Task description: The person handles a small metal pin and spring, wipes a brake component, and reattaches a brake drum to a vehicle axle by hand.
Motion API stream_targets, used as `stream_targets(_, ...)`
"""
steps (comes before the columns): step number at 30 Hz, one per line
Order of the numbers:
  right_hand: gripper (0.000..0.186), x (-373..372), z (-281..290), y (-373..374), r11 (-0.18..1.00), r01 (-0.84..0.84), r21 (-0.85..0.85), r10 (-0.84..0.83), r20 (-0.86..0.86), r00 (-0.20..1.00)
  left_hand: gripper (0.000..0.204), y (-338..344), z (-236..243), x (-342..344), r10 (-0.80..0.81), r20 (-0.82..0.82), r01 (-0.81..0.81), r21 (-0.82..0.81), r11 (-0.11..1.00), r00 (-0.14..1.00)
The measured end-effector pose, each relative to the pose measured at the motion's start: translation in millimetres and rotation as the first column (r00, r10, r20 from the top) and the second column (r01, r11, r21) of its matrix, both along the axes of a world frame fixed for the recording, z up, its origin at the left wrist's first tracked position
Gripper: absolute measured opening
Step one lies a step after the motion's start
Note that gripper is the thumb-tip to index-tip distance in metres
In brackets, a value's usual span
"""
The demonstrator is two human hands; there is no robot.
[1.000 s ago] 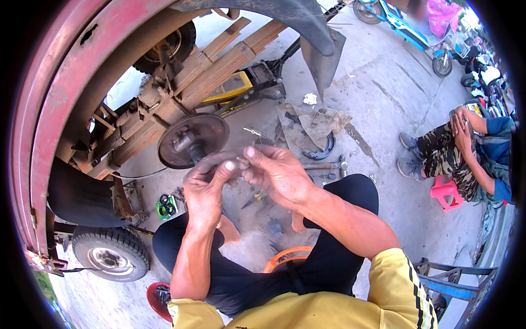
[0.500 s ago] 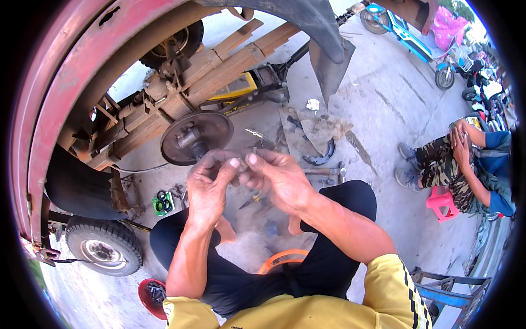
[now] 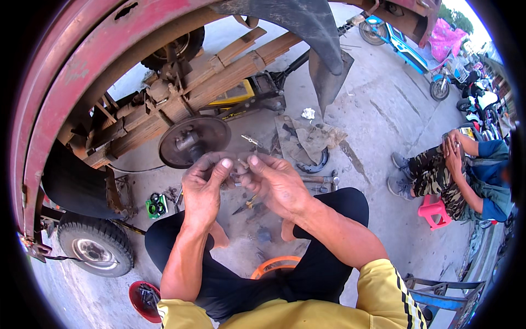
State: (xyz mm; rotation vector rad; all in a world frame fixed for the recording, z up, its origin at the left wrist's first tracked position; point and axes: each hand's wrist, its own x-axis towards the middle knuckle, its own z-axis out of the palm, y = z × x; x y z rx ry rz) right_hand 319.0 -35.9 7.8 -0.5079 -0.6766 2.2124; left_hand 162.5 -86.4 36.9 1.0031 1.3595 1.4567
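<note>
My left hand [image 3: 203, 189] and my right hand [image 3: 282, 186] are raised in front of my knees, fingers curled in a pinch and thumbs facing each other. Between the fingertips shows a small brownish piece [image 3: 241, 164], blurred and too small to name. My right fingers close on it; what my left fingers hold is hidden. Just beyond the hands is a round rusty hub plate [image 3: 216, 134] on the vehicle's axle. A small coil spring [image 3: 251, 140] lies on the ground past my fingertips. Below the hands lie pliers [image 3: 245, 205].
A curved brake shoe [image 3: 318, 163] and a hammer [image 3: 323, 180] lie to the right. A yellow jack [image 3: 233, 94] stands under the rusty leaf springs [image 3: 219, 71]. At left are a green box [image 3: 156, 205], a tyre [image 3: 96, 247] and a red bowl [image 3: 139, 301]. Someone sits on the right [image 3: 457, 170].
My thumb tips have drawn slightly apart, the left one moving left. The whole view has shifted a little. The seated person stays in place.
</note>
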Motion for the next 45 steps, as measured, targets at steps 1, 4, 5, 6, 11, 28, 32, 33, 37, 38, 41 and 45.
stream_targets(1, 0.027, -0.2, 0.0, -0.1, 1.000, 0.004, -0.003, -0.004, -0.004, 1.000, 0.019, 0.1, -0.8, -1.3, -0.006, -0.009, 0.006, 0.006, 1.000, 1.000)
stream_targets(4, 0.027, -1.1, 0.5, -0.6, 1.000, 0.009, -0.007, -0.009, -0.014, 1.000, 0.020, 0.4, -0.5, -2.6, -0.012, -0.018, 0.013, 0.006, 1.000, 1.000)
stream_targets(5, 0.027, -1.7, 0.6, -0.8, 1.000, 0.009, -0.008, -0.010, -0.017, 1.000, 0.020, 0.1, -0.2, -2.9, -0.012, -0.017, 0.012, 0.003, 1.000, 1.000)
stream_targets(6, 0.027, -2.3, 0.5, -1.1, 1.000, 0.012, -0.009, -0.012, -0.013, 1.000, 0.020, -0.4, -0.1, -3.0, -0.013, -0.005, 0.013, 0.003, 1.000, 1.000)
stream_targets(11, 0.024, -3.3, 0.4, -0.7, 0.998, 0.030, 0.056, -0.033, 0.044, 0.999, 0.019, -1.5, 7.5, -1.7, -0.010, 0.040, 0.010, -0.001, 1.000, 0.999)
stream_targets(28, 0.018, -5.6, 14.0, -8.7, 0.607, -0.175, 0.775, -0.457, 0.521, 0.721, 0.010, -1.9, 4.7, -10.5, 0.163, -0.853, 0.276, 0.332, 0.902, 0.496)
stream_targets(32, 0.021, -9.1, 5.4, -8.1, 0.879, -0.061, 0.473, -0.153, 0.401, 0.903, 0.012, -4.8, 4.4, -9.2, 0.043, -0.589, 0.109, 0.220, 0.969, 0.807)
stream_targets(33, 0.021, -7.3, 5.2, -6.4, 0.922, -0.080, 0.379, -0.081, 0.389, 0.918, 0.014, -5.3, 5.8, -8.2, 0.014, -0.431, 0.056, 0.150, 0.987, 0.902)
stream_targets(37, 0.021, 1.0, 7.8, 2.8, 0.990, -0.141, -0.011, 0.141, 0.168, 0.976, 0.021, -5.9, 8.5, -15.9, -0.013, -0.112, 0.023, 0.083, 0.996, 0.994)
stream_targets(38, 0.020, 1.3, 8.1, 3.5, 0.981, -0.160, -0.108, 0.169, 0.078, 0.983, 0.021, -6.1, 8.2, -16.4, -0.023, -0.086, 0.030, 0.078, 0.997, 0.996)
stream_targets(41, 0.022, 1.1, 8.4, 3.5, 0.970, -0.138, -0.201, 0.144, 0.013, 0.990, 0.022, -5.7, 5.0, -15.2, -0.044, -0.014, 0.045, 0.056, 0.997, 0.999)
stream_targets(45, 0.020, -1.4, 13.2, -1.7, 0.961, -0.060, 0.271, -0.027, 0.306, 0.952, 0.022, -5.8, 1.2, -12.7, -0.048, 0.024, 0.047, 0.034, 0.998, 0.999)
